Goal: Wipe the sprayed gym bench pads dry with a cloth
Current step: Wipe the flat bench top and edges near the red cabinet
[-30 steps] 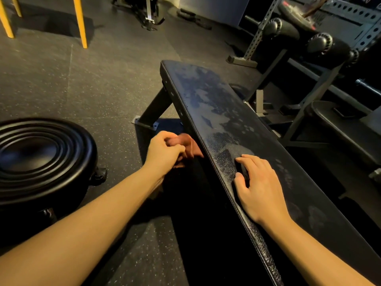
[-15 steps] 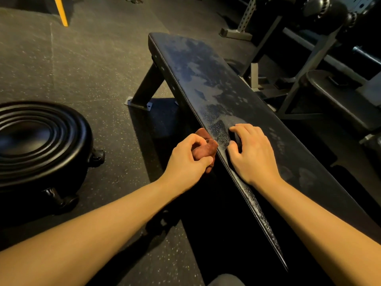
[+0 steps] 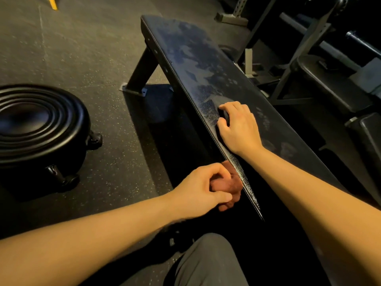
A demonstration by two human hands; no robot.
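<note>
A gym floor. Indicators: dark speckled rubber flooring; a flat padded bench on an angled steel leg bolted through a foot plate; a perforated steel rack upright; a second black pad on a metal frame; a round, ribbed black stool on castors.

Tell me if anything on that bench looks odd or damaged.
The bench pad is blotchy: pale, patchy film and fine droplets cover most of the top, likely undried spray rather than damage. The left hand grips the cloth against the pad's side edge, and the right hand rests on top. No tears show.
</note>
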